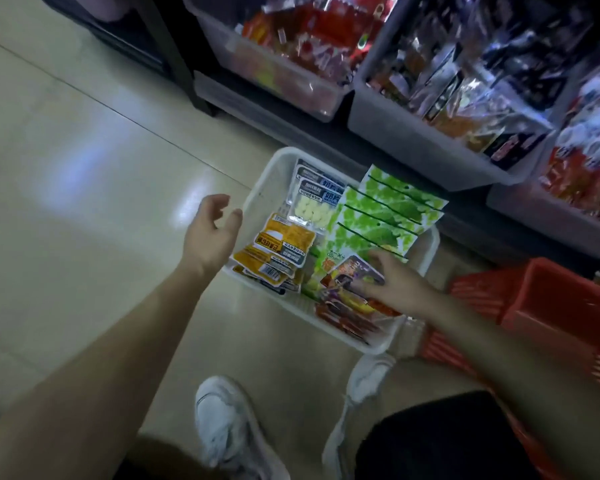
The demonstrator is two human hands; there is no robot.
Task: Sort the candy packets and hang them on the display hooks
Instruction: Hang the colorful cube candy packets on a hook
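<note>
A white plastic basket [267, 181] stands on the floor and holds several sorted candy packets. Green leaf-print packets [385, 209] lie fanned at its far right. Grey packets with pale candies [314, 199] sit at the back, and yellow packets [279, 251] lie on the left. Red and purple packets [350, 292] are stacked at the near right. My right hand [394, 284] reaches into the basket with its fingers spread on the red and purple packets. At the basket's left rim, my left hand [210, 233] hovers loosely curled and holds nothing.
Grey bins [413, 140] of snack bags line the low shelf behind the basket. A red shopping basket [534, 306] stands to the right. My white shoes [229, 431] are on the tiled floor just in front of the white basket.
</note>
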